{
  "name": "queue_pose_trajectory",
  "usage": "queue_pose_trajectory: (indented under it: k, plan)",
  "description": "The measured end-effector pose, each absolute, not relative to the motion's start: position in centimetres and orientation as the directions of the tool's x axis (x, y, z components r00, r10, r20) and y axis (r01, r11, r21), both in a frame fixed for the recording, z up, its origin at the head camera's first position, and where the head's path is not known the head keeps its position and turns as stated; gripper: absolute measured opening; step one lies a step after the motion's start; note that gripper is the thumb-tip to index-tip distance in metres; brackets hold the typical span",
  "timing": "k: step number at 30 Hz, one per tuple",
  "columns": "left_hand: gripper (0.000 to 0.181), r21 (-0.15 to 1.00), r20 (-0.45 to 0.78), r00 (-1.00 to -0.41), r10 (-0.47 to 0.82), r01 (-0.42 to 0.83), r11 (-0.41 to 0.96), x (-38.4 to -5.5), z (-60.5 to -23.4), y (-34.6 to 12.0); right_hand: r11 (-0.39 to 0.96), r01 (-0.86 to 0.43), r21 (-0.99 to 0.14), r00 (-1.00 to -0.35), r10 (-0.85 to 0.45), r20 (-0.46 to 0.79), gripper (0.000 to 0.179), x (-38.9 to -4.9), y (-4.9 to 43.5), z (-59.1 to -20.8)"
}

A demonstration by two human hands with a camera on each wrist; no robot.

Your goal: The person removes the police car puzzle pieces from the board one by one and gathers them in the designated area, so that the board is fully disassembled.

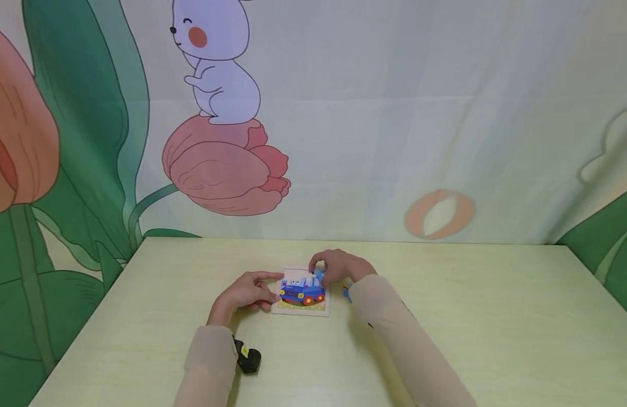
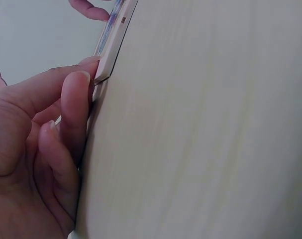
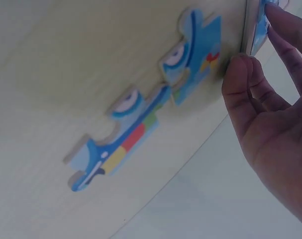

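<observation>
A small jigsaw board with a pale frame and a blue cartoon vehicle picture lies on the table. My left hand holds its left side, index finger by the upper corner and thumb lower down; the other fingers are curled in the left wrist view. At the board's upper right, my right hand pinches a light-blue puzzle piece, partly hidden by the fingers. Two loose puzzle pieces lie beside the board in the right wrist view: a long one and a shorter blue one.
The pale yellow table reaches back to a printed curtain with a white animal and flowers. A black device with a yellow label sits at the left wrist.
</observation>
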State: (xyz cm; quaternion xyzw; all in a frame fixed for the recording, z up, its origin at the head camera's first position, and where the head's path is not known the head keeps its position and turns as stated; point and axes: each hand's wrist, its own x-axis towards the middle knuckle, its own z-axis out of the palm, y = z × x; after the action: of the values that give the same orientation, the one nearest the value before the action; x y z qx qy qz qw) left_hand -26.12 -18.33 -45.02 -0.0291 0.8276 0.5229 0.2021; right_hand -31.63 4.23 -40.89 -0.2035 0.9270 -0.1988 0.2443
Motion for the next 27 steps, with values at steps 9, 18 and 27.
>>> queue_pose_trajectory:
  k: [9, 18, 27]
  plan:
    - [0.05, 0.856, -0.362, -0.913, 0.186, -0.247, 0.454, -26.1, -45.0, -17.9, 0.852, -0.316, -0.417, -0.784, -0.483, -0.391, 0.031, -31.7, 4.6, -40.5]
    - [0.05, 0.859, -0.356, -0.915, 0.191, -0.24, 0.452, -26.1, -44.9, -17.9, 0.801, -0.367, -0.472, -0.773, -0.545, -0.325, 0.033, -31.8, 4.7, -40.9]
    - [0.05, 0.854, -0.36, -0.916, 0.179, -0.245, 0.459, -26.1, -44.8, -18.3, 0.742, -0.407, -0.532, -0.812, -0.561, -0.162, 0.027, -31.0, 4.3, -41.7]
